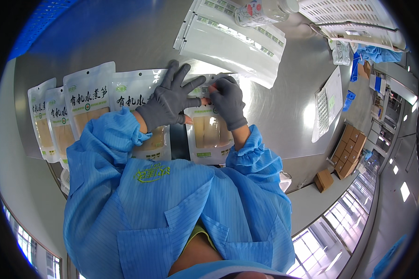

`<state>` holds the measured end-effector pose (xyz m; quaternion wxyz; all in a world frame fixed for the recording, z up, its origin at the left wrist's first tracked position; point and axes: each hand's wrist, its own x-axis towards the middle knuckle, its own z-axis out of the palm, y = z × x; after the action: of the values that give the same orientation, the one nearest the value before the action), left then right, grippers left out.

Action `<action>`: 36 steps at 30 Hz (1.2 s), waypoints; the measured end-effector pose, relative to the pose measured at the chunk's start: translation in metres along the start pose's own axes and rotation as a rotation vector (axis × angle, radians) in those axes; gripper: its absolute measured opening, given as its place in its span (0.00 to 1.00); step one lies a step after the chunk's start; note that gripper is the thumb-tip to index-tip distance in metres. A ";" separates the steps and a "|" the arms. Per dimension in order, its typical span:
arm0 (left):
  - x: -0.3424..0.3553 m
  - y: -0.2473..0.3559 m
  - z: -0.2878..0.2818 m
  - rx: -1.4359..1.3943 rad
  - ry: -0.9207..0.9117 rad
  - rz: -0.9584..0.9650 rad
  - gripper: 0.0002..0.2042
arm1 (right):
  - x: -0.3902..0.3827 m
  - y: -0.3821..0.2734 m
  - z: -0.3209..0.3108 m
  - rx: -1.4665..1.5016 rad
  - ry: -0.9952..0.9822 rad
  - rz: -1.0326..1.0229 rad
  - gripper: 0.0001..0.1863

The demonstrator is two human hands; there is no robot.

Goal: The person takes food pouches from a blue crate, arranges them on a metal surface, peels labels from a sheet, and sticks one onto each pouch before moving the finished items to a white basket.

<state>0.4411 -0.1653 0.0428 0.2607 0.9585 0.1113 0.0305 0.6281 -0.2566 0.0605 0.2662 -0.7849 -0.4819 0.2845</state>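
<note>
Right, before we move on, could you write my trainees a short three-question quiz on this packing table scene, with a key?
1. True or false: the gloves cover every fingertip.
2. On the table, just beyond the row of printed pouches, there are:
A) a pair of scissors
B) white sheets with strips of small labels
C) a ceramic plate
3. Which hand is spread wide, and which is curled?

Key:
1. False; bare fingertips show beyond the grey gloves.
2. B.
3. The left hand is spread; the right hand is curled.
</note>
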 end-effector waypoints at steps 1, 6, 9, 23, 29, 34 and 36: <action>0.000 0.000 0.000 0.011 -0.013 -0.005 0.29 | 0.000 0.000 0.002 -0.008 0.010 -0.010 0.07; 0.000 0.002 -0.001 0.041 -0.049 -0.022 0.29 | 0.000 -0.003 0.003 -0.092 0.007 -0.004 0.09; 0.001 0.004 -0.006 0.040 -0.096 -0.038 0.29 | 0.000 -0.010 0.002 -0.114 0.002 0.009 0.11; 0.002 0.006 -0.009 0.019 -0.080 -0.032 0.34 | 0.011 0.016 -0.009 -0.123 0.017 0.044 0.19; 0.004 0.003 -0.013 0.065 -0.084 0.027 0.34 | 0.002 -0.005 -0.002 -0.239 0.042 0.091 0.32; 0.008 0.005 -0.011 0.024 -0.012 0.074 0.34 | -0.001 0.018 -0.008 -0.075 0.118 0.066 0.25; 0.016 0.008 -0.010 0.053 -0.005 0.110 0.35 | 0.008 0.056 -0.029 0.162 0.196 0.180 0.21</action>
<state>0.4573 -0.1634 0.0557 0.2333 0.9699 0.0585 0.0392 0.6856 -0.2760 0.0408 0.3480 -0.8249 -0.3565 0.2673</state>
